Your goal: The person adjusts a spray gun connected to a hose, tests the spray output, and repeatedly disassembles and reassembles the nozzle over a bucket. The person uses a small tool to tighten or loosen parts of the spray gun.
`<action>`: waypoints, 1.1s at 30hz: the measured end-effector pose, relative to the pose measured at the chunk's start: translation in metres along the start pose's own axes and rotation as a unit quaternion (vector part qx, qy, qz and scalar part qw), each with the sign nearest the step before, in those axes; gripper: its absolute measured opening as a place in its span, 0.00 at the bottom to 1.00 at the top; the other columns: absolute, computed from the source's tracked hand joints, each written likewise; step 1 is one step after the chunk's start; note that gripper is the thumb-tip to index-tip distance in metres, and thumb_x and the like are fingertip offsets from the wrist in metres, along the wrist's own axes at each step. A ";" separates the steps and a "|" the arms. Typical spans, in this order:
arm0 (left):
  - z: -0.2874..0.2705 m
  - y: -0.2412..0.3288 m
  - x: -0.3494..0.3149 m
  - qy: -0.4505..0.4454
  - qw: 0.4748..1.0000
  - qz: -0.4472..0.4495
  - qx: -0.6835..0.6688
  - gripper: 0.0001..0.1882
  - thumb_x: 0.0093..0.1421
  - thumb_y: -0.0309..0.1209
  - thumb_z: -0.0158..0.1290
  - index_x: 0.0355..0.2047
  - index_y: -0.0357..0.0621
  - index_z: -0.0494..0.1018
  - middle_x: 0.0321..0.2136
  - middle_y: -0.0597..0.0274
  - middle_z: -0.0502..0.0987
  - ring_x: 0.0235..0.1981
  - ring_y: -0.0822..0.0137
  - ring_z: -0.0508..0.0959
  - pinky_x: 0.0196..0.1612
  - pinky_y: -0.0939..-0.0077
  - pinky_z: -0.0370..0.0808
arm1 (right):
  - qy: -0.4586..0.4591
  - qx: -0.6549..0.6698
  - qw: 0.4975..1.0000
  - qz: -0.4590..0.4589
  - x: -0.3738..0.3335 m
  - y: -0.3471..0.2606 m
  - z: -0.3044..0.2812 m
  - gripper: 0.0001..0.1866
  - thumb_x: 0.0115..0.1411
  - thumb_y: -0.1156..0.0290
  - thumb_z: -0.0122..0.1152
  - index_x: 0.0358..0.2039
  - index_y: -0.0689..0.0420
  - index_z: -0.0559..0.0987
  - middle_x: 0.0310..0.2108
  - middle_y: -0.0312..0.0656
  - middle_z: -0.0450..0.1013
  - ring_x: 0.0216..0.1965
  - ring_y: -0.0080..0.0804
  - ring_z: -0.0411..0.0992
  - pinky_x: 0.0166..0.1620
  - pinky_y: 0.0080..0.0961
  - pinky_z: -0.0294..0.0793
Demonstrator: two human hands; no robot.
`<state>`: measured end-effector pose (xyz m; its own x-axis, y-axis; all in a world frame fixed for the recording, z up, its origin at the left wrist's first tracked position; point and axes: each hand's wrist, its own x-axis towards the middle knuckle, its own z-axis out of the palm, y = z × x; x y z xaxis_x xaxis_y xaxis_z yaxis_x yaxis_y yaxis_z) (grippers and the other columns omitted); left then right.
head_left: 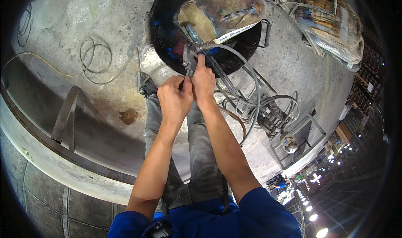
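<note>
Over the near rim of a dark round drum (161, 58), my right hand (203, 82) is closed around a grey metal spray gun (189, 59), its index finger stretched along the gun. My left hand (175, 96) is closed beside it, thumb and forefinger pinching the lower end of the gun. From the gun's head a grey hose (250, 66) arcs off to the right. Inside the drum leans a paint-stained container (240, 7) with a cut-open side and a white handwritten label. The parts of the gun under my fingers are hidden.
Right of my legs stands a pump (272, 116) on a metal frame, with looped hoses. A stained barrel (331, 24) lies in a rack at upper right. Thin hose coils (95, 62) cross the concrete floor at left, near an angled metal bracket (65, 114).
</note>
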<state>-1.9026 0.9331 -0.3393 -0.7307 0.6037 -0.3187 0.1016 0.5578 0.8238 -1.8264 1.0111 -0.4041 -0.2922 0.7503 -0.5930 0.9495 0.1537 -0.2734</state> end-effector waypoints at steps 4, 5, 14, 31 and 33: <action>-0.010 0.005 -0.016 -0.030 0.999 -0.031 0.006 0.11 0.66 0.27 0.62 0.29 0.28 0.80 0.18 0.51 0.75 0.18 0.70 0.70 0.25 0.69 0.68 | -0.001 -0.024 1.000 0.016 0.015 0.001 -0.011 0.31 0.56 0.71 0.70 0.58 0.60 0.66 0.38 0.64 0.82 0.43 0.66 0.82 0.49 0.57 0.81; -0.011 0.006 -0.018 -0.028 0.999 -0.033 -0.005 0.12 0.66 0.27 0.62 0.29 0.28 0.80 0.18 0.53 0.74 0.18 0.71 0.69 0.25 0.70 0.67 | -0.011 -0.018 1.000 0.016 0.017 0.001 -0.014 0.33 0.56 0.71 0.71 0.58 0.60 0.66 0.39 0.64 0.82 0.44 0.67 0.82 0.50 0.57 0.81; -0.032 0.020 -0.024 -0.042 0.997 -0.061 0.000 0.09 0.63 0.24 0.62 0.28 0.30 0.79 0.22 0.46 0.77 0.20 0.54 0.76 0.28 0.63 0.71 | 0.017 0.009 1.000 0.022 0.023 -0.001 -0.015 0.30 0.57 0.72 0.71 0.58 0.57 0.68 0.38 0.69 0.80 0.45 0.73 0.79 0.50 0.62 0.78; -0.088 0.003 -0.046 -0.058 0.988 -0.089 -0.110 0.09 0.69 0.25 0.61 0.32 0.32 0.82 0.22 0.63 0.75 0.22 0.75 0.68 0.26 0.76 0.63 | 0.120 0.130 0.981 -0.076 0.024 0.020 -0.009 0.29 0.61 0.58 0.77 0.53 0.62 0.73 0.31 0.57 0.82 0.30 0.53 0.81 0.36 0.46 0.79; -0.091 0.000 -0.047 -0.056 0.987 -0.093 -0.119 0.09 0.69 0.25 0.61 0.32 0.32 0.82 0.22 0.63 0.76 0.23 0.75 0.69 0.28 0.76 0.64 | 0.081 0.197 0.976 -0.040 0.022 0.024 -0.017 0.28 0.60 0.56 0.79 0.49 0.63 0.76 0.29 0.51 0.82 0.25 0.44 0.81 0.32 0.39 0.80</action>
<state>-1.9296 0.8536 -0.2816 -0.6405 0.5705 -0.5141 -0.1990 0.5233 0.8286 -1.8078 1.0427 -0.4108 -0.3110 0.8424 -0.4401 0.7979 -0.0201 -0.6024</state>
